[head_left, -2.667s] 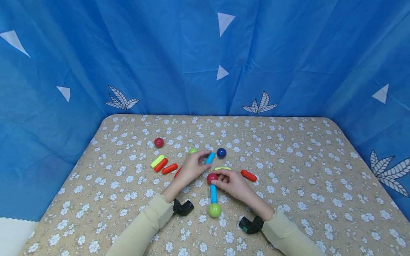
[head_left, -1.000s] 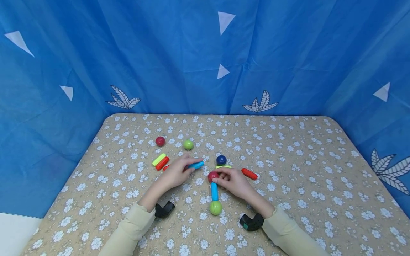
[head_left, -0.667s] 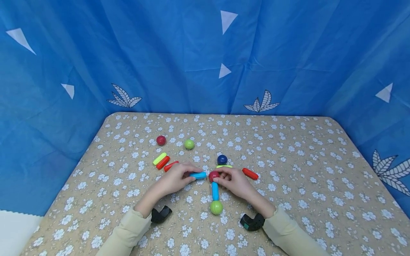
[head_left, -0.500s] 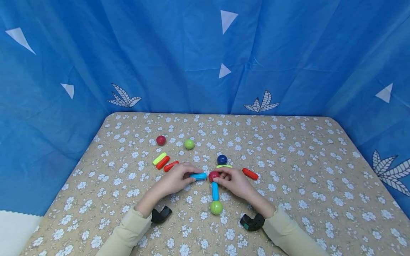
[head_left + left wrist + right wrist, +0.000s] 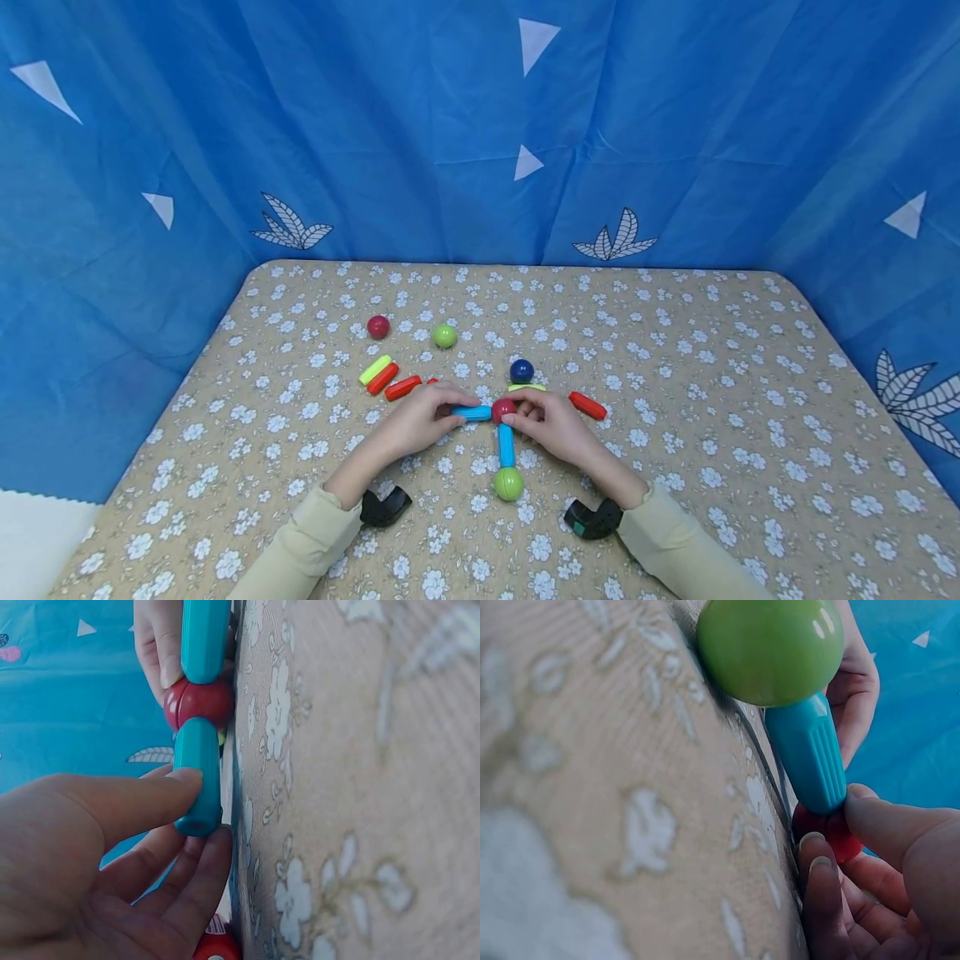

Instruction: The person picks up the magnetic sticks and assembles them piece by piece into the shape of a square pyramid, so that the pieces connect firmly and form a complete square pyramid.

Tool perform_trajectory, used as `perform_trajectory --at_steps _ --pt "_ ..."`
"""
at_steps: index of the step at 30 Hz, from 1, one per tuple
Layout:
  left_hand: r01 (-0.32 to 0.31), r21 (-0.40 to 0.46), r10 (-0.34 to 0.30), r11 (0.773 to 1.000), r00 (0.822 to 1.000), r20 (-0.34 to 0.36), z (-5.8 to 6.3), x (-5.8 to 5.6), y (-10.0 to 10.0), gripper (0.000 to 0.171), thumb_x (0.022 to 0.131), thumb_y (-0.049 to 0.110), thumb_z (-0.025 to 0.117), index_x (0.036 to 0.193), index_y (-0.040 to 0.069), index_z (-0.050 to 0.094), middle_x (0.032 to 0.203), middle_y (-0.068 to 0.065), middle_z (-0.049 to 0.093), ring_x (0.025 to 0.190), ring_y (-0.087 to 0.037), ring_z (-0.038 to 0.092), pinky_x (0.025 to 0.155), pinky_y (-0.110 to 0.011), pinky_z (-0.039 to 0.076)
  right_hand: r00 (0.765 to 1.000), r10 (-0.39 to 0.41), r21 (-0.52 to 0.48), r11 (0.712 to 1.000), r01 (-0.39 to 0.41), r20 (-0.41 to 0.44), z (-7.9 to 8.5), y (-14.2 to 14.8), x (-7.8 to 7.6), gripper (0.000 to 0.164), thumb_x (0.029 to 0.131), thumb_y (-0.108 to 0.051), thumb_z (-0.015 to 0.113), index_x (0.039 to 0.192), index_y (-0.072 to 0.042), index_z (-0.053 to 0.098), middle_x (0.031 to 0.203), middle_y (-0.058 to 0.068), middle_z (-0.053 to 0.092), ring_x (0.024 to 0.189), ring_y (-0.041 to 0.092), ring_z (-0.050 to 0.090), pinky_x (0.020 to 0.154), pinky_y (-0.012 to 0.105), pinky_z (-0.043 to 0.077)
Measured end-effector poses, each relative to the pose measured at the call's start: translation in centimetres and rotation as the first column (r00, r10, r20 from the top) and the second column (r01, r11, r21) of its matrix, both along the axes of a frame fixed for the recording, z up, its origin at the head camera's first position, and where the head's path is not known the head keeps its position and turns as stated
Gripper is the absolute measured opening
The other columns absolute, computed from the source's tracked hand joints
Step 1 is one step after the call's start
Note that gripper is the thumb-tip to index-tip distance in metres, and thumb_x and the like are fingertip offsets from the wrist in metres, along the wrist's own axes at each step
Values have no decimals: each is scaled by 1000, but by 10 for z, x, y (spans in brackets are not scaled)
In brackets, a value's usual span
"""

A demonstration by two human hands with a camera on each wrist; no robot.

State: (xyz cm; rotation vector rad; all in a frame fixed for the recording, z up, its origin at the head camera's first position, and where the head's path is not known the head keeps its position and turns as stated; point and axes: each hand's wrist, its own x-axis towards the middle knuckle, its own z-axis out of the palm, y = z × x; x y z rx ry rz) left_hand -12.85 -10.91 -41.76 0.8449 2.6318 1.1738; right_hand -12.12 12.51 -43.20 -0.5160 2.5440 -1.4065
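My left hand (image 5: 423,418) pinches a light-blue ridged rod (image 5: 472,413) between thumb and fingers. Its free end meets a red ball (image 5: 503,410), which my right hand (image 5: 553,423) pinches from the right. From that ball a second blue rod (image 5: 506,447) runs toward me to a green ball (image 5: 509,483) with a seam. In the left wrist view both blue rods touch the red ball (image 5: 201,703), one on each side. The right wrist view shows my thumb and fingertips around the red ball (image 5: 826,831), low over the cloth.
Just beyond my hands lie a dark blue ball (image 5: 522,372) and a yellow-green rod (image 5: 527,387). To the right is a red rod (image 5: 588,406). At left are a yellow-green rod (image 5: 375,369), several red rods (image 5: 383,379), a red ball (image 5: 378,327) and a green ball (image 5: 445,336).
My left hand brought the blue rod toward me, turned it sideways and moved it right until it met the red ball. My right hand stayed on that ball.
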Motion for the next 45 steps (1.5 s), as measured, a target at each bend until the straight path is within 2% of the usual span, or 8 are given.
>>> perform_trajectory --at_steps 7,21,25,29,34,38,41,45 --pt "-8 19 8 1000 1000 -1 -1 1 -1 27 83 0 69 109 9 70 104 1 63 90 -13 56 75 -28 49 1000 21 3 1000 -21 3 0 2 0 28 85 -15 70 111 -5 64 74 -3 56 60 13 52 53 25 47" --pt "33 93 -39 995 997 61 2 -4 -2 22 85 2 67 107 7 70 103 0 66 97 -15 59 81 -26 49 993 107 51 993 -105 -41 3 7 2 34 88 -19 68 119 -8 63 78 -5 55 65 12 51 57 25 46" --pt "15 131 -22 991 998 54 9 -14 0 22 87 4 65 109 3 68 104 -4 66 93 -15 61 81 -27 50 992 120 47 992 -118 -44 3 7 1 34 88 -22 67 119 -8 63 78 -5 55 65 12 51 57 25 46" --pt "13 166 -20 986 999 41 17 -35 10 30 88 5 64 118 3 63 114 -9 62 100 -20 58 86 -33 49 991 127 48 991 -125 -48 3 8 1 33 89 -23 67 118 -9 63 78 -6 55 64 11 50 57 25 45" --pt "153 121 -158 981 987 28 17 -63 30 47 87 3 66 131 4 52 133 -9 50 119 -27 47 97 -39 41 989 138 42 990 -136 -45 -1 9 0 33 89 -24 66 119 -10 63 78 -6 55 63 11 50 57 25 45" --pt "306 44 -308 951 950 54 12 -74 41 51 88 0 63 136 6 48 139 -9 45 127 -22 39 101 -36 36 990 132 45 991 -130 -45 -3 9 1 32 89 -25 66 118 -11 63 78 -6 55 65 11 51 58 26 46" --pt "354 -7 -353 935 932 82 10 -78 45 51 89 0 60 137 11 48 142 -7 41 130 -19 35 102 -34 34 991 122 45 992 -120 -47 -4 9 0 31 89 -25 66 117 -12 64 78 -6 55 64 12 50 58 26 45" --pt "362 -38 -358 932 930 80 7 -82 49 47 90 0 59 134 14 53 141 -8 43 129 -18 36 102 -35 33 991 129 36 991 -127 -44 -3 10 0 31 89 -26 66 118 -13 63 78 -5 54 64 12 50 57 26 45"
